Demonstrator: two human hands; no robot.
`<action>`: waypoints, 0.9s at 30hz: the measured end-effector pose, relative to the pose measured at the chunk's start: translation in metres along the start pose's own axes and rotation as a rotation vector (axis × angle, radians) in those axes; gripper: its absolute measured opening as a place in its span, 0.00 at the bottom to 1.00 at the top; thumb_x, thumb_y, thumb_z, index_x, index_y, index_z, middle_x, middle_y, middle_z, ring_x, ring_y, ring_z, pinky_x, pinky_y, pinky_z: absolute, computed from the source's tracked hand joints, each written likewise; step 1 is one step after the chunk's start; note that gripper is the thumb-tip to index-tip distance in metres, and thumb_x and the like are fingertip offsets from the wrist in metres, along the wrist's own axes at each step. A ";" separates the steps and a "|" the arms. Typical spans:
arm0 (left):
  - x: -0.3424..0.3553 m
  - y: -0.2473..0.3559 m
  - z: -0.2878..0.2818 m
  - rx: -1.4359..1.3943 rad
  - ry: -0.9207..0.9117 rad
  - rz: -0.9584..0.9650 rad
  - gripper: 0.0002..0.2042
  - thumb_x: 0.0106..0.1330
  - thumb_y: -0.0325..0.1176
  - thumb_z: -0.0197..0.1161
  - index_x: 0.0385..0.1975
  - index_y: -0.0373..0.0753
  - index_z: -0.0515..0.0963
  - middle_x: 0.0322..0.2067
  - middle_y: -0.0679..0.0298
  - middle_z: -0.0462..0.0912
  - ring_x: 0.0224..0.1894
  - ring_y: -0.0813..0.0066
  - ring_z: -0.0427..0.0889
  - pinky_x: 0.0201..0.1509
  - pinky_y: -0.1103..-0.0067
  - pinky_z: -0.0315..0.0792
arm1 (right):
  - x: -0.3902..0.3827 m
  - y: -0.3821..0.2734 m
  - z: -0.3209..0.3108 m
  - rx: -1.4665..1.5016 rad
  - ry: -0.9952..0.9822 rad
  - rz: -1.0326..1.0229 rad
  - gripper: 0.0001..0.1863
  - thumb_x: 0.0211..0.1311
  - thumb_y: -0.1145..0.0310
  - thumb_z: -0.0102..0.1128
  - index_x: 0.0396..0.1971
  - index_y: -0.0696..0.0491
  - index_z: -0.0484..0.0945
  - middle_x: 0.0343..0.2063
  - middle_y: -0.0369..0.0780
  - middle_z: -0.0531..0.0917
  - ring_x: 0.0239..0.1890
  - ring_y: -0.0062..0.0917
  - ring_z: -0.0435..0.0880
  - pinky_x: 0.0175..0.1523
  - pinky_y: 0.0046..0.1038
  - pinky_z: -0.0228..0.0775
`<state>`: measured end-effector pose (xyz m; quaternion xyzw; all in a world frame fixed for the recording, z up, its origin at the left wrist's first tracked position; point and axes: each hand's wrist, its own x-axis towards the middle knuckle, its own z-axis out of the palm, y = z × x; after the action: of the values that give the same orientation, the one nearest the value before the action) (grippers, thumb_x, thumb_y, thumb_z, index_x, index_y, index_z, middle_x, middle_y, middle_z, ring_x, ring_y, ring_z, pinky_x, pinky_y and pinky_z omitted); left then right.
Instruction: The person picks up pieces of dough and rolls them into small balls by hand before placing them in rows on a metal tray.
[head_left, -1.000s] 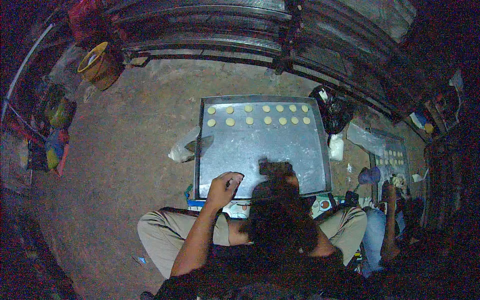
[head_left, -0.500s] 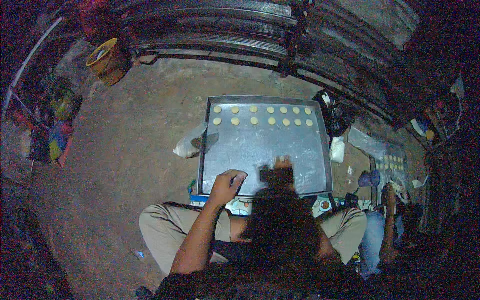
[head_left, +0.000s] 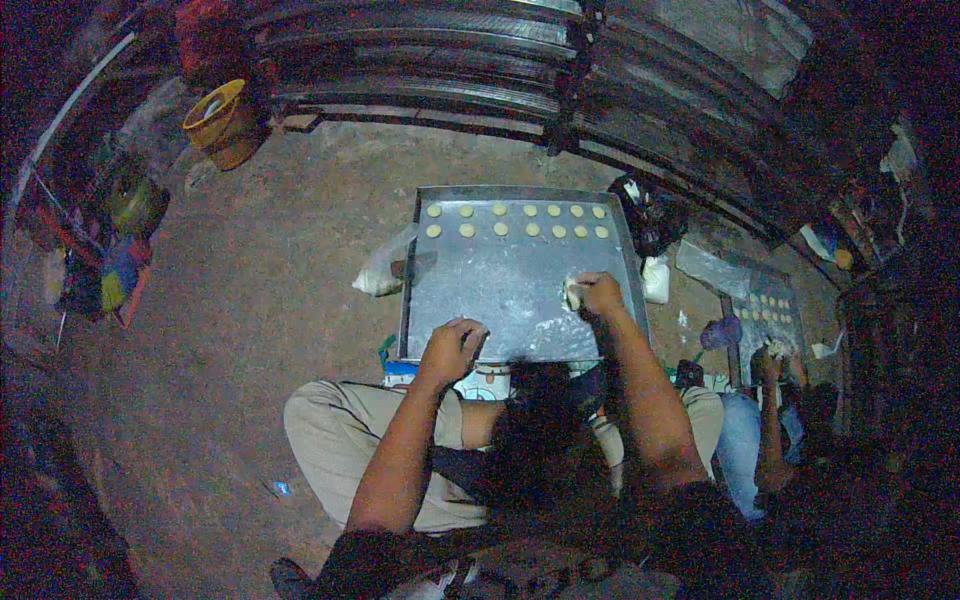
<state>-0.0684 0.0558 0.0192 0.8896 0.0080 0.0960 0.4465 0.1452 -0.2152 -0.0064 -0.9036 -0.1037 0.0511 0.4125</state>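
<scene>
A large metal baking tray (head_left: pixel 470 285) lies in front of me, floury in its middle and right parts. Two rows of pale round dough discs (head_left: pixel 531 230) run along its far side. My right hand (head_left: pixel 600 293) is closed over the tray's right half, its fingertips on a small whitish piece with a darker edge (head_left: pixel 572 294); its kind is unclear. Above the tray's near left corner, my left hand (head_left: pixel 455 348) has its fingers curled in. Whatever it may hold is hidden.
A bag of white stuff (head_left: pixel 378 278) leans by the tray's left side. Beyond the right side are a black plastic bag (head_left: pixel 645 215) and a white packet (head_left: pixel 656 279). Farther right, another person's hand (head_left: pixel 768 365) works by a second tray (head_left: pixel 775 325). A yellow bucket (head_left: pixel 228 135) stands back left.
My right hand has moved from the near middle of the tray, where it was dark and blurred, up and right to the whitish piece. My left hand has stayed nearly in place.
</scene>
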 end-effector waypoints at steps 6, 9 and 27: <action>0.006 0.019 -0.002 0.018 -0.048 -0.008 0.10 0.67 0.34 0.58 0.37 0.34 0.82 0.38 0.51 0.84 0.41 0.48 0.82 0.49 0.64 0.75 | -0.014 0.066 0.010 -0.317 0.241 -0.134 0.12 0.51 0.65 0.70 0.33 0.55 0.86 0.29 0.46 0.88 0.31 0.34 0.87 0.39 0.35 0.78; 0.007 0.018 0.001 -0.029 -0.038 -0.061 0.11 0.69 0.35 0.57 0.38 0.34 0.83 0.37 0.50 0.84 0.41 0.49 0.83 0.48 0.66 0.75 | -0.055 0.019 0.051 -0.407 0.026 -0.025 0.16 0.58 0.64 0.63 0.45 0.54 0.83 0.44 0.51 0.80 0.48 0.47 0.80 0.52 0.42 0.75; 0.008 -0.001 0.006 -0.067 -0.018 -0.032 0.12 0.69 0.34 0.57 0.39 0.34 0.83 0.37 0.51 0.84 0.42 0.52 0.83 0.49 0.66 0.75 | 0.010 -0.018 -0.001 -0.022 -0.056 -0.084 0.15 0.53 0.66 0.69 0.39 0.59 0.84 0.36 0.50 0.86 0.38 0.43 0.86 0.48 0.35 0.77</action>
<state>-0.0598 0.0523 0.0155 0.8747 0.0150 0.0812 0.4775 0.1525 -0.2019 0.0074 -0.9012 -0.1533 0.0578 0.4012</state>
